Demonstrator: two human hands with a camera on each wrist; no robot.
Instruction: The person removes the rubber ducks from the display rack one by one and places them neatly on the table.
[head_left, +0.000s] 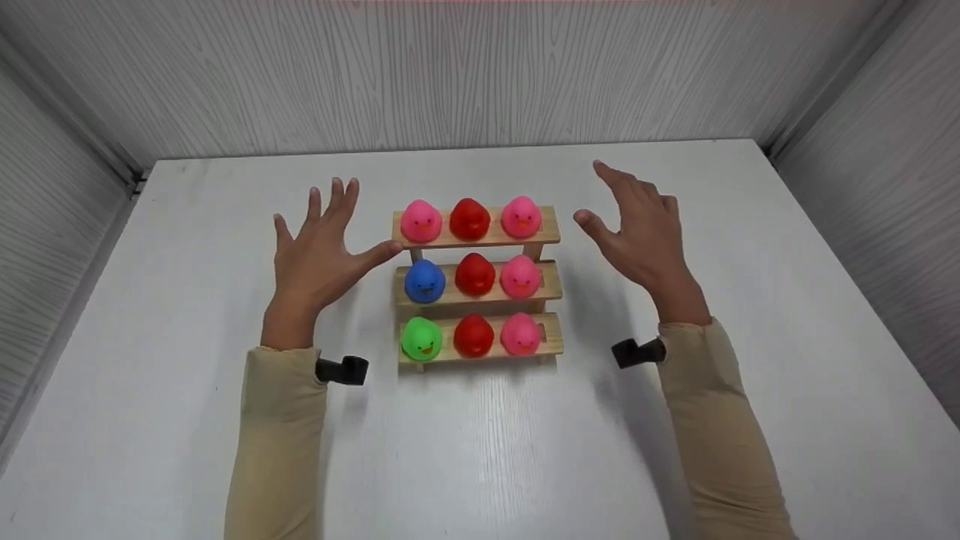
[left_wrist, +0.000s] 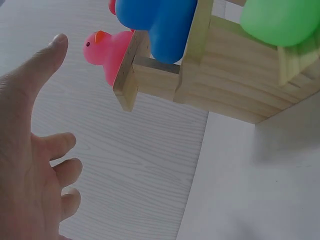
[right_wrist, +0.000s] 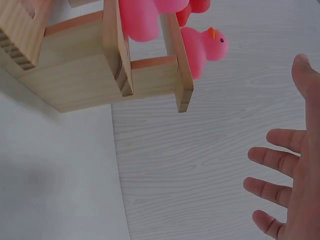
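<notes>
A three-tier wooden rack stands mid-table with rubber ducks on every tier. Along the top sit a pink duck, a red duck and another pink duck. The middle tier carries a blue duck, a red one and a pink one; the lowest has a green duck, a red one and a pink one. My left hand is spread beside the rack's left side, its thumb near the top tier. To the right, my right hand is apart from the rack, fingers extended. Both hold nothing.
The rack stands on a white table. A wood-grain panel rises behind the table's far edge, with more panels at left and right. Each sleeve cuff has a small black wrist camera strapped on.
</notes>
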